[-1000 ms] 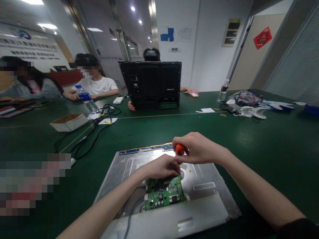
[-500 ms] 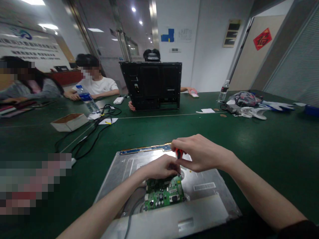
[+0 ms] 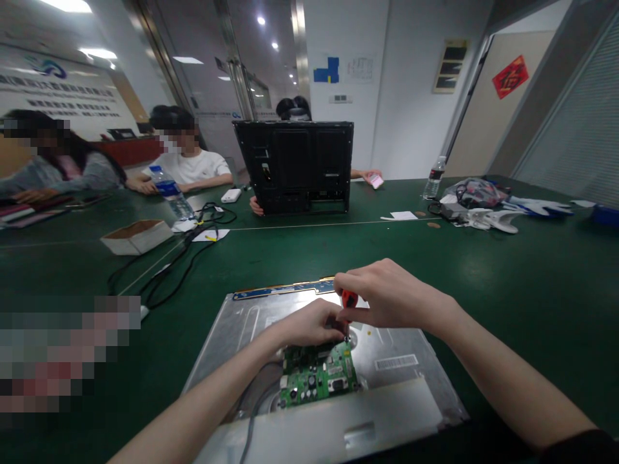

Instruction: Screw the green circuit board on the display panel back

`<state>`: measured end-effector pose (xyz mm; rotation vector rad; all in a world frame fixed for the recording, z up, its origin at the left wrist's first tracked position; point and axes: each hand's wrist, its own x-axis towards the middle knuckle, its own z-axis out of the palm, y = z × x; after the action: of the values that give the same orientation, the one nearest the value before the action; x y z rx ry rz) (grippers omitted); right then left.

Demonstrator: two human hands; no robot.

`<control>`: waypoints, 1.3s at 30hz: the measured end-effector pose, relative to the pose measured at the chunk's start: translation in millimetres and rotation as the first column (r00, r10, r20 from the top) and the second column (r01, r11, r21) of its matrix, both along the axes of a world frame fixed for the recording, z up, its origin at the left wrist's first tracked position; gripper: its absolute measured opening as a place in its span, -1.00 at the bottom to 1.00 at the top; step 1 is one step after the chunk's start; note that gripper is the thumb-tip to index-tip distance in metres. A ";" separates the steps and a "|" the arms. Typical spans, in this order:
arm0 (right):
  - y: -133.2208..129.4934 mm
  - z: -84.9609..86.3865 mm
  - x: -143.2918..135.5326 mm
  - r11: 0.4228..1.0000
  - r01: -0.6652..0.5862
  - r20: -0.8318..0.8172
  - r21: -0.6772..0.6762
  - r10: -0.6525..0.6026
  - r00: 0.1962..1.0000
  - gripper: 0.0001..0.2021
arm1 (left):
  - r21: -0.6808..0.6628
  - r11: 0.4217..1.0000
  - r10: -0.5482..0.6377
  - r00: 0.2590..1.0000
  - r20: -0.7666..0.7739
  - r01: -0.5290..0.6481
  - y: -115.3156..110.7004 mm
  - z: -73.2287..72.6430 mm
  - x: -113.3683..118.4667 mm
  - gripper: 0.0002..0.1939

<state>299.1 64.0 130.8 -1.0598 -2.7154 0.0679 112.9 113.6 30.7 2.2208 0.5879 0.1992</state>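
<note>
A screwdriver (image 3: 349, 298) with a red and black handle stands upright in my right hand (image 3: 387, 296), whose thumb and fingers are closed round the handle. The tip meets the upper right corner of a green circuit board (image 3: 319, 380). My left hand (image 3: 314, 324) is closed low on the shaft, its fingertips pinched there and partly hiding the board's top edge. Under both hands lies a silver metal display panel (image 3: 396, 393), with a narrow blue circuit strip (image 3: 275, 292) along its far edge. A grey cable (image 3: 256, 412) runs from the board's left side over the panel.
Across the green table (image 3: 411, 258), a person behind a black monitor housing (image 3: 294, 167) holds its side. Two others sit at left. Around lie an open box (image 3: 138, 237), black cables (image 3: 184, 258), a tilted bottle (image 3: 170, 193), another bottle (image 3: 434, 178) and white gloves (image 3: 488, 219).
The screwdriver handle has turned slightly in my right hand, and that hand's fingers have shifted a little. My left hand, the board and the panel stay nearly where they were.
</note>
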 end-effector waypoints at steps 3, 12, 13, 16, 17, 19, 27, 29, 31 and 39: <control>-1.5 1.4 0.7 1.000 0.003 -0.002 -0.007 -0.003 1.000 -0.87 | -0.014 1.000 0.003 1.000 0.024 -0.003 1.4 -3.4 0.0 -0.91; -7.5 7.6 3.8 0.998 0.012 0.012 -0.054 -0.011 1.000 -0.89 | -0.012 1.000 0.028 0.999 0.021 -0.028 3.4 -11.7 -0.7 -0.89; -7.1 7.3 3.6 0.999 0.012 0.015 -0.052 -0.011 1.000 -0.90 | -0.009 1.000 0.030 0.999 0.017 -0.029 3.4 -11.7 -0.8 -0.89; -5.4 6.1 3.5 0.999 0.001 0.013 -0.042 -0.001 1.000 -0.91 | -0.012 1.000 0.024 1.000 0.005 -0.024 3.1 -10.2 -0.5 -0.87; -5.0 5.7 3.6 0.999 -0.002 0.011 -0.039 0.002 1.000 -0.90 | -0.017 1.000 0.020 1.000 0.002 -0.019 2.9 -9.4 -0.2 -0.86; -4.6 5.0 3.9 1.000 -0.003 0.014 -0.030 0.003 1.000 -0.89 | -0.024 1.000 0.015 1.000 -0.002 -0.015 2.4 -7.5 0.4 -0.87; -10.0 9.2 4.9 0.998 -0.003 0.026 -0.058 0.004 1.000 -0.88 | -0.041 0.999 0.025 1.000 0.013 -0.024 2.5 -6.5 0.9 -0.91; -11.9 11.0 5.1 0.997 -0.012 0.021 -0.074 0.013 1.000 -0.89 | -0.027 0.999 0.028 0.999 0.020 -0.028 2.7 -7.6 0.4 -0.92; -12.7 12.1 5.0 0.996 -0.012 0.024 -0.086 0.014 1.000 -0.89 | -0.013 0.999 0.033 0.999 0.018 -0.033 2.5 -8.4 0.0 -0.91; -6.2 6.7 2.7 0.999 0.020 0.051 -0.029 -0.019 0.999 -0.90 | -0.027 1.000 0.009 1.000 0.013 -0.009 3.3 -11.3 -0.6 -0.90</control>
<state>301.8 57.7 137.5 -1.1108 -2.7571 0.0794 112.3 117.0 19.5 2.1898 0.5900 0.2093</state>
